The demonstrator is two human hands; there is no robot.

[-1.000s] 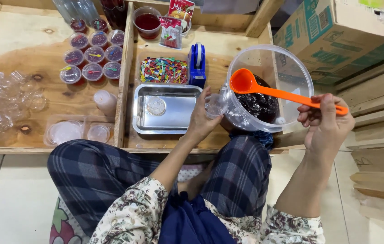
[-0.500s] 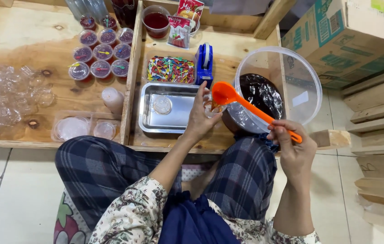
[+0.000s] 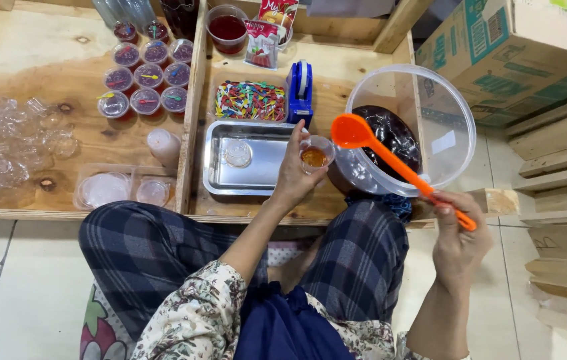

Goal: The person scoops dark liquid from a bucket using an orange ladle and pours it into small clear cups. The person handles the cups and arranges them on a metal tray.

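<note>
Head view: left hand [image 3: 295, 175] fingers [image 3: 299, 141] wrap the small cup [image 3: 315, 156].

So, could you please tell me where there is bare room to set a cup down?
Bare wood lies between the filled cups and the lid tubs, and behind the tape dispenser. The steel tray holds one lid. The left edge is crowded with empty cups.

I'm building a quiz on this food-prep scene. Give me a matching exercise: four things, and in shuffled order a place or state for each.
Things:
1. orange ladle
2. small cup
3. steel tray
4. blue tape dispenser

Places or states:
A. lies beside the colourful picks
B. in the left hand
C. in the right hand
D. holds one clear lid

Pairs: 1-C, 2-B, 3-D, 4-A
</note>
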